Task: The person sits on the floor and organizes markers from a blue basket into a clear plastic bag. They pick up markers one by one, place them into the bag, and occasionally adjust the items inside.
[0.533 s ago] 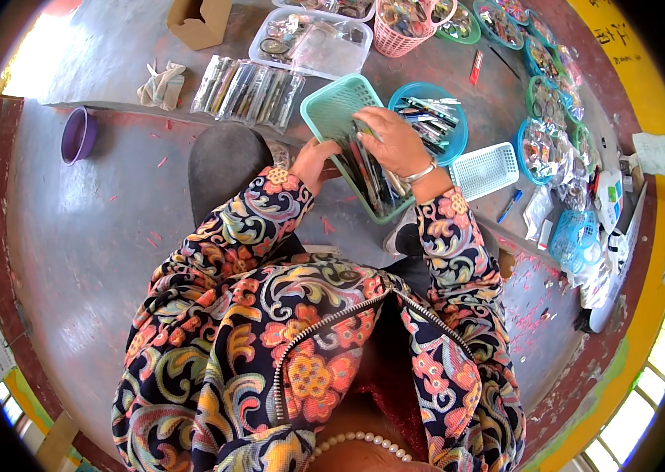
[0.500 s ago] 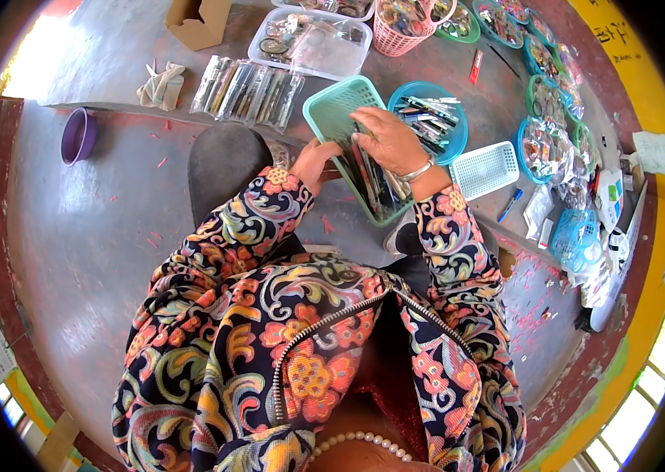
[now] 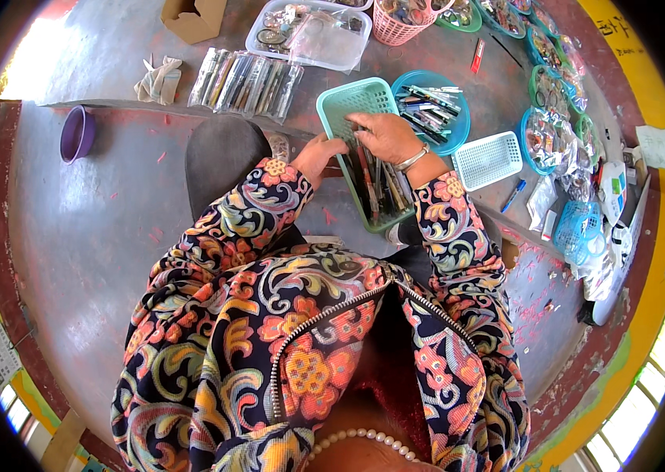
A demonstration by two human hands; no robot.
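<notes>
A pale green plastic basket [image 3: 346,96] is tilted in front of me, with a bundle of pens [image 3: 375,179] lying in its nearer half. My left hand [image 3: 322,156] is closed on the basket's left side, fingertips over the rim. My right hand [image 3: 390,137], a bracelet at its wrist, reaches in over the right rim. Its fingers are bent around the upper ends of some pens; the palm hides how many. Just beyond that wrist stands a round blue basket [image 3: 464,126] of loose pens.
Bagged pens [image 3: 246,82] lie left of the green basket. Behind are a clear tray [image 3: 352,59] and a pink basket [image 3: 395,31]. A white basket [image 3: 488,161] and a blue marker [image 3: 513,195] sit at right. A purple bowl [image 3: 77,135] stands far left.
The green basket has shifted slightly right and now overlaps the edge of the round blue one. My hands have stayed on the basket and the pens.
</notes>
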